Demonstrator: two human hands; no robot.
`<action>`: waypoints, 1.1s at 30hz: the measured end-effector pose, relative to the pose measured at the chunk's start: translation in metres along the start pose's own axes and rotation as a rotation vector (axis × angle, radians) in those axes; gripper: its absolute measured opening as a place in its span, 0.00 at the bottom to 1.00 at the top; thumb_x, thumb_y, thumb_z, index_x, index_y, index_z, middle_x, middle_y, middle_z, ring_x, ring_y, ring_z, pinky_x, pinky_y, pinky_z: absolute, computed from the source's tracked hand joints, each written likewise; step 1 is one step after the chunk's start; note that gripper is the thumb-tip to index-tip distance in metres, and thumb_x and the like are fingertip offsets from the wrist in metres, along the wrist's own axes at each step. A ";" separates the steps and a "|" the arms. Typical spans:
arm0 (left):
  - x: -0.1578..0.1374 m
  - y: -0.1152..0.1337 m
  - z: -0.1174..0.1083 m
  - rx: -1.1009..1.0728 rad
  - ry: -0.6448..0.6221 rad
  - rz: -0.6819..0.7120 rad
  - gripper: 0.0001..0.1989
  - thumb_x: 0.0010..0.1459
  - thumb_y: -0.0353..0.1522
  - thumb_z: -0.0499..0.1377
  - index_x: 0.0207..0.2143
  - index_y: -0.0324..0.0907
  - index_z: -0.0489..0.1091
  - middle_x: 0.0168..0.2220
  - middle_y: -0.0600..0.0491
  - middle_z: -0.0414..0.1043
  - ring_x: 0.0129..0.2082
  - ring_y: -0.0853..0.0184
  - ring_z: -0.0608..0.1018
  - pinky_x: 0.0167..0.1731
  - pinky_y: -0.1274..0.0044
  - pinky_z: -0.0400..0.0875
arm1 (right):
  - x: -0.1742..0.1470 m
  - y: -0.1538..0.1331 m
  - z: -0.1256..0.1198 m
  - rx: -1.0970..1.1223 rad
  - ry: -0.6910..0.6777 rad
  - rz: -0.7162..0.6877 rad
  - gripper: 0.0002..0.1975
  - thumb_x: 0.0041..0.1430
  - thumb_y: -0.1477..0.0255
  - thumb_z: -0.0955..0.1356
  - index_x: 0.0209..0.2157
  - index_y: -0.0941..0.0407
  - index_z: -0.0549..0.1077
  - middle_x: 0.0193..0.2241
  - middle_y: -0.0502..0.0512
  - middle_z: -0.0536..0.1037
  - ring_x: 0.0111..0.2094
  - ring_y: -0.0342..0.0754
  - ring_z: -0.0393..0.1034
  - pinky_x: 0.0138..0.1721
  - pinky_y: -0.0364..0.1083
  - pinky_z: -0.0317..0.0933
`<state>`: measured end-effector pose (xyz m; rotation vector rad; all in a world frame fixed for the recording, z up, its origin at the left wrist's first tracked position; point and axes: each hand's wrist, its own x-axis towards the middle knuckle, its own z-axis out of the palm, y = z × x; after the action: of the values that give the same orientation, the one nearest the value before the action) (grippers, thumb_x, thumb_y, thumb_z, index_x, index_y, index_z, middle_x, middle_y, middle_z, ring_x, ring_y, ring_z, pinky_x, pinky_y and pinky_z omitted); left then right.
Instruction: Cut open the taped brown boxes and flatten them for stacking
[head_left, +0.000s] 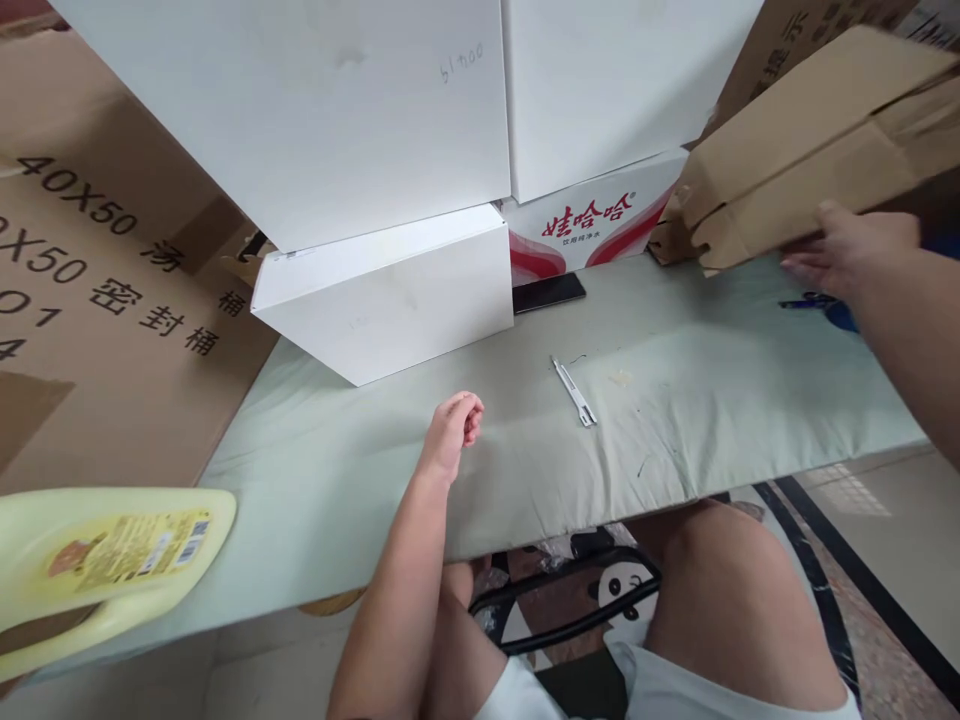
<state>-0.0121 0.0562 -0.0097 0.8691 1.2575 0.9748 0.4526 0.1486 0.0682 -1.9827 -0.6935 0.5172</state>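
Over green cloth (322, 500) above tiled floor (900, 520), left hand (453, 430) curls closed, right hand (859, 245) clasps cardboard (791, 170).

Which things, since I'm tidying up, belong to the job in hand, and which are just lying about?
Seemingly in the job:
brown cardboard, held by the right hand

Apparently just lying about:
white cutter-like tool
black phone-like slab
yellow jug

head-worn view, facing forward and down, close above the cloth-covered table (517, 460)
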 end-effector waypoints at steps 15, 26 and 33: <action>-0.018 0.031 -0.051 -0.303 0.178 0.190 0.24 0.53 0.41 0.65 0.20 0.44 0.51 0.17 0.64 0.45 0.14 0.80 0.51 0.15 0.84 0.44 | -0.207 -0.027 0.133 -0.774 -0.996 -0.598 0.04 0.54 0.68 0.72 0.29 0.52 0.80 0.29 0.57 0.83 0.34 0.57 0.78 0.37 0.52 0.65; -0.050 0.040 -0.132 -0.764 0.491 0.331 0.22 0.62 0.36 0.56 0.21 0.44 0.45 0.20 0.62 0.38 0.16 0.77 0.46 0.15 0.80 0.42 | -0.417 -0.131 0.279 -0.554 -1.148 -1.427 0.17 0.64 0.80 0.63 0.47 0.57 0.79 0.45 0.61 0.83 0.46 0.55 0.77 0.46 0.49 0.68; -0.052 0.037 -0.163 -0.914 0.511 0.207 0.19 0.62 0.33 0.51 0.21 0.44 0.44 0.19 0.61 0.38 0.15 0.76 0.45 0.17 0.77 0.40 | -0.459 -0.226 0.444 -0.548 -0.852 -1.379 0.19 0.57 0.78 0.73 0.50 0.69 0.78 0.62 0.76 0.67 0.66 0.79 0.58 0.62 0.73 0.59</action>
<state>-0.1805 0.0210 0.0238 0.0175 0.9561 1.8104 -0.2198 0.2221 0.0936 -1.1380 -2.6237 0.2551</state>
